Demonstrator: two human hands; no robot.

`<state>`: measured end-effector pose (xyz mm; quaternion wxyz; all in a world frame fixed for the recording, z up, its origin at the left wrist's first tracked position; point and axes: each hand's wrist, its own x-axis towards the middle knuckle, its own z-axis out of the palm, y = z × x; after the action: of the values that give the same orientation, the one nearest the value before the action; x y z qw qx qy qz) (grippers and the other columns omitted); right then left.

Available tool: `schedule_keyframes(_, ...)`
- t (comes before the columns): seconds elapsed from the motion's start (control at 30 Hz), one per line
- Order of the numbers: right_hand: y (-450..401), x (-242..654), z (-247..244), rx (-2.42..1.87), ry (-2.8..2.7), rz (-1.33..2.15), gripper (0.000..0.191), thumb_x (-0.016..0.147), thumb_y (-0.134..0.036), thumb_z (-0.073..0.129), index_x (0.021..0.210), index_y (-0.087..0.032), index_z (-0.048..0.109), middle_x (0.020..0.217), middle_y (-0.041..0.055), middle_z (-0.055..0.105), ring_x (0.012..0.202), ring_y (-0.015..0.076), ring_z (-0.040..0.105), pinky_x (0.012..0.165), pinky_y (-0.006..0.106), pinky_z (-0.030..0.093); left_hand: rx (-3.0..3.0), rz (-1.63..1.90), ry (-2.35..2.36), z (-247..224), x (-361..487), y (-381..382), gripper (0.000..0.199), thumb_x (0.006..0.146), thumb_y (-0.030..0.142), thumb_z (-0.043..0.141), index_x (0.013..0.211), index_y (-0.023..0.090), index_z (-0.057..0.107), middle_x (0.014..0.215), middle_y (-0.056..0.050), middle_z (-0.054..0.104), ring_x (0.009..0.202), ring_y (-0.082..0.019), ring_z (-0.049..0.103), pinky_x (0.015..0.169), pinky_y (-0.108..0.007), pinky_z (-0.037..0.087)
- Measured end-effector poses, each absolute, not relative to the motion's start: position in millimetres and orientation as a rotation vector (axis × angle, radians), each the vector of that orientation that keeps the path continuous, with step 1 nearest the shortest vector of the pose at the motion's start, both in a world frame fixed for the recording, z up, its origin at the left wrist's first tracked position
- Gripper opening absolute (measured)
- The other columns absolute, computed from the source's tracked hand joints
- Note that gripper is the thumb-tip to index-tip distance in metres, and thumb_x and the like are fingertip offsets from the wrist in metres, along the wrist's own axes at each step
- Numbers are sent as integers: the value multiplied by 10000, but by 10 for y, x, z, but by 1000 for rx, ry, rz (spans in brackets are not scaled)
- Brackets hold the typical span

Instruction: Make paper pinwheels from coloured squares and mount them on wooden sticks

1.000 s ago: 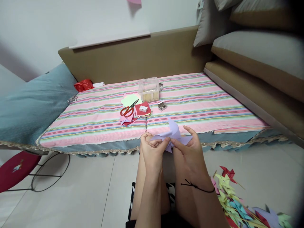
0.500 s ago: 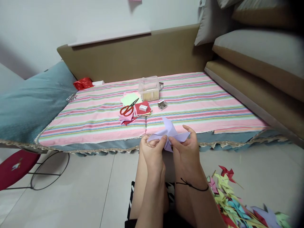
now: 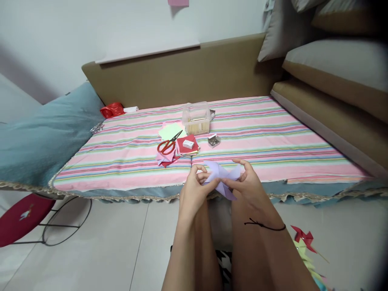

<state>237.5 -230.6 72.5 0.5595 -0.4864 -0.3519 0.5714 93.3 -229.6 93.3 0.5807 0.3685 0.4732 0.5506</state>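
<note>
A purple paper pinwheel (image 3: 222, 174) with folded blades is held between both hands, above my knees at the sofa's front edge. My left hand (image 3: 198, 188) grips it from the left, thumb near its centre. From the right, my right hand (image 3: 247, 184) pinches it with the thumb near the middle. Beyond them on the striped cloth lie red-handled scissors (image 3: 166, 147), red paper squares (image 3: 183, 150) with a small white box (image 3: 188, 144) on top, and an open little box of metal pieces (image 3: 214, 140).
A clear plastic box (image 3: 197, 119) with thin sticks stands farther back, beside pale green paper (image 3: 169, 131). Finished pinwheels, one red (image 3: 304, 237), lie on the floor at lower right. A red stool (image 3: 26, 218) is at left.
The pinwheel has turned and tilted between my hands, and both hands have shifted their hold on it. The view has moved, so fewer floor pinwheels show.
</note>
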Motion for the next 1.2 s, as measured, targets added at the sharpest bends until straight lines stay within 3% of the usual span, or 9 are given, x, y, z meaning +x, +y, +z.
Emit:
schedule_keyframes(0.1,-2093,2402,721,-1178,-906,1360,820,519,-300,837,1185,-210,366,552,-66,637,482,155,589,478,247,448,1004,1129,989,842,928,-2010,484,589,242,796,815,225,368,621,27,669,506,-97,576,515,-187,422)
schedule_keyframes(0.2,-1823,2437,683,-1237,-954,1352,811,522,-308,829,1179,-223,361,487,-99,592,408,132,533,431,220,411,995,1109,978,727,929,-1702,548,577,224,794,845,234,316,596,50,660,453,-81,548,491,-177,414)
schedule_keyframes(0.33,-1401,2495,622,-1253,-984,1362,787,515,-283,821,1157,-231,369,529,-85,619,460,139,575,473,227,449,959,1059,1005,624,947,-1255,604,532,178,800,878,231,308,600,47,670,484,-99,589,524,-197,452)
schedule_keyframes(0.5,-832,2556,619,-1202,-1025,1384,755,478,-260,823,1101,-229,399,643,-57,658,527,145,613,494,236,470,985,1014,1053,615,968,-655,641,467,168,821,849,234,311,551,60,644,454,-114,580,460,-192,437)
schedule_keyframes(0.63,-427,2550,578,-1201,-1094,1349,764,507,-256,802,1142,-222,379,543,-96,604,482,141,590,469,223,444,992,1065,1064,581,953,-300,652,462,202,834,851,236,313,552,55,647,434,-117,575,423,-179,416)
schedule_keyframes(1.0,-125,2537,294,-1238,-1111,1433,749,543,-193,769,1162,-223,348,515,-101,606,415,104,528,403,168,351,944,1042,1053,183,895,-75,630,537,229,812,894,244,293,625,11,699,442,-135,596,388,-179,419)
schedule_keyframes(1.2,-130,2546,273,-1219,-1107,1460,768,540,-192,796,1168,-220,354,559,-81,632,472,125,574,459,204,426,940,1063,1097,113,917,-72,622,514,232,823,892,234,329,597,23,686,463,-151,616,398,-186,430)
